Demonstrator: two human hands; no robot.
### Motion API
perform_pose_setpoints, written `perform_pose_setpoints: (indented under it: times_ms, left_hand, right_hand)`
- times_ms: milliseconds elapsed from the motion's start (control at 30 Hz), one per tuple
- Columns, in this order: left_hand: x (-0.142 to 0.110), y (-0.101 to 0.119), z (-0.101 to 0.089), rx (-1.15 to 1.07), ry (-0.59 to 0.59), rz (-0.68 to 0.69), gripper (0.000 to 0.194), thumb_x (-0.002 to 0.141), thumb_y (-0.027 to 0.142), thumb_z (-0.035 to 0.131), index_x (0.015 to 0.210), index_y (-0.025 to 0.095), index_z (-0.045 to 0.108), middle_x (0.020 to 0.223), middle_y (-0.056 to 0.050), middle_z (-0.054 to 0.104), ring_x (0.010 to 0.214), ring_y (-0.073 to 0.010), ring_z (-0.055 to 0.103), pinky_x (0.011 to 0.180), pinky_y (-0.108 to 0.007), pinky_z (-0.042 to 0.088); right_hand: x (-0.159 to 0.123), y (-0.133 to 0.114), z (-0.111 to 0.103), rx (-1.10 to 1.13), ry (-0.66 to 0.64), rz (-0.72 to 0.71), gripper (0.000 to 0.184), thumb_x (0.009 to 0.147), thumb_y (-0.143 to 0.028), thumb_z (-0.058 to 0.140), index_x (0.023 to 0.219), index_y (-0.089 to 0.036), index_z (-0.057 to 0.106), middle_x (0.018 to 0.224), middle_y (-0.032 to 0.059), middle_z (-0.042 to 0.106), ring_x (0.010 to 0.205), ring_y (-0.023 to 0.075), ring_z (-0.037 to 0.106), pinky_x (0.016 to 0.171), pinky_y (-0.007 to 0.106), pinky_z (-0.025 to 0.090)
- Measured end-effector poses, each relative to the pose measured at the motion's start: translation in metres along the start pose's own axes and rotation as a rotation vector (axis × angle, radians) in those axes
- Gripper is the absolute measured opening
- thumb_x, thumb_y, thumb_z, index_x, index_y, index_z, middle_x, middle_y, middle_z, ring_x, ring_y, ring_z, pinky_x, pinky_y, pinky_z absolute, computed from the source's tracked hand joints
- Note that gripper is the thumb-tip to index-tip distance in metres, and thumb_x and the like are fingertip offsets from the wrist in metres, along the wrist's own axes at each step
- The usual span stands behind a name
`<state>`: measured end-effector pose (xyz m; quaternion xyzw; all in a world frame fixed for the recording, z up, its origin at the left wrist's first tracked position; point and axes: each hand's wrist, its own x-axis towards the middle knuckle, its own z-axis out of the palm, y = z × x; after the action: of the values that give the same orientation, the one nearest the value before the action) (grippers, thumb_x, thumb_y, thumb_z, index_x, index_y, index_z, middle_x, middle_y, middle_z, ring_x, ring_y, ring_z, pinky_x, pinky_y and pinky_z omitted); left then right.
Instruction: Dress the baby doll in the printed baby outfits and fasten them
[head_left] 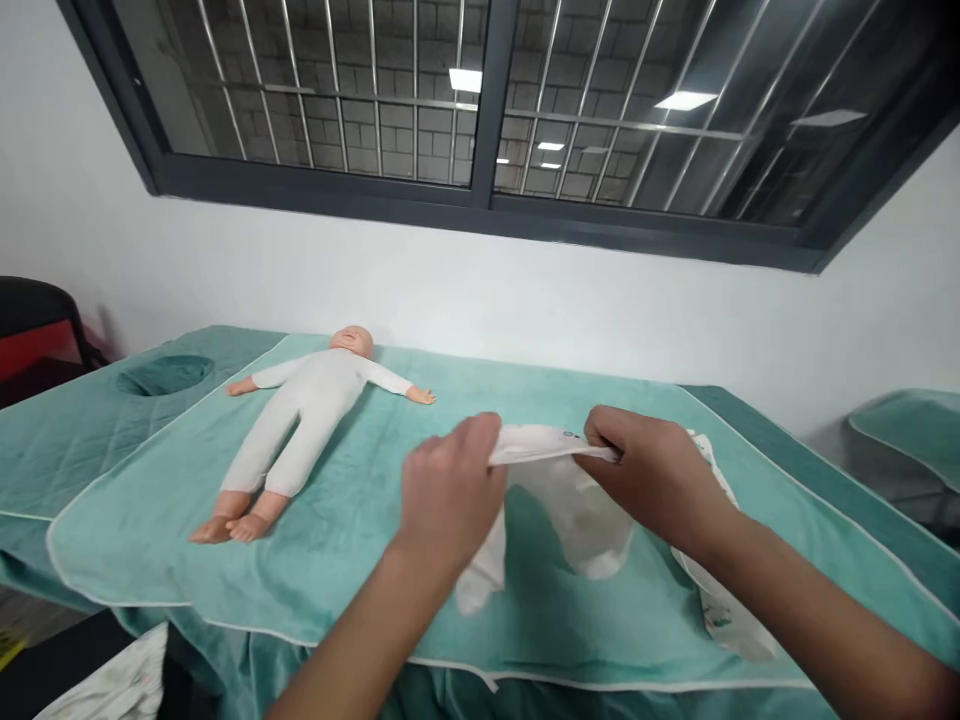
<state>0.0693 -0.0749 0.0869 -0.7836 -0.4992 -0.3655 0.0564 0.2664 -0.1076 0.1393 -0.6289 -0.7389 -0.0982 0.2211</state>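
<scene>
White baby pants (592, 525) hang in the air above the green bed cover, their top edge pulled taut between my two fists. My left hand (454, 490) is closed on one end of that edge, and my right hand (645, 470) pinches the other end. Two leg-like parts dangle below. A small print shows on the edge near my right fingers. Beneath my right forearm lies a white printed garment (727, 610), partly covered by the arm. To the left, a baby doll (315, 395) in a white suit lies face up with its arms spread.
The doll and the printed garment lie on a light green cover (360, 570) over a padded bed. A face hole (166, 375) shows at the bed's left. Behind runs a white wall with a barred window (480, 110). Another printed cloth (120, 680) is at lower left.
</scene>
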Motion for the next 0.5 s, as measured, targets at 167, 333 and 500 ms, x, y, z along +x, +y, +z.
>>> perform_pose_setpoints:
  times_ms: [167, 333, 500]
  left_hand:
    - [0.008, -0.025, -0.022, 0.175, 0.167, 0.080, 0.031, 0.079, 0.010, 0.051, 0.100, 0.025, 0.068, 0.079, -0.003, 0.065, 0.064, -0.0186, 0.057, 0.055, -0.032, 0.030]
    - [0.001, -0.040, -0.027, 0.039, 0.111, -0.005, 0.038, 0.080, 0.008, 0.050, 0.110, 0.025, 0.067, 0.099, -0.004, 0.065, 0.081, -0.0186, 0.062, 0.058, -0.029, 0.037]
    - [-0.007, -0.054, -0.030, -0.051, 0.054, -0.098, 0.036, 0.079, 0.009, 0.051, 0.111, 0.023, 0.062, 0.106, -0.003, 0.066, 0.093, -0.0207, 0.064, 0.065, -0.029, 0.042]
  right_hand:
    - [-0.014, 0.039, -0.006, -0.161, -0.077, 0.267, 0.012, 0.078, -0.019, 0.048, 0.072, -0.024, 0.038, 0.058, -0.0038, 0.050, 0.049, 0.0147, 0.039, 0.049, 0.028, 0.023]
    - [-0.029, 0.054, -0.006, -0.198, -0.043, 0.388, 0.022, 0.077, -0.017, 0.046, 0.096, -0.025, 0.051, 0.086, 0.0021, 0.067, 0.061, 0.0187, 0.055, 0.051, 0.028, 0.031]
    - [-0.039, 0.064, -0.001, -0.288, 0.097, 0.278, 0.039, 0.074, -0.009, 0.042, 0.105, -0.026, 0.057, 0.110, 0.0026, 0.067, 0.098, 0.0245, 0.059, 0.063, 0.029, 0.038]
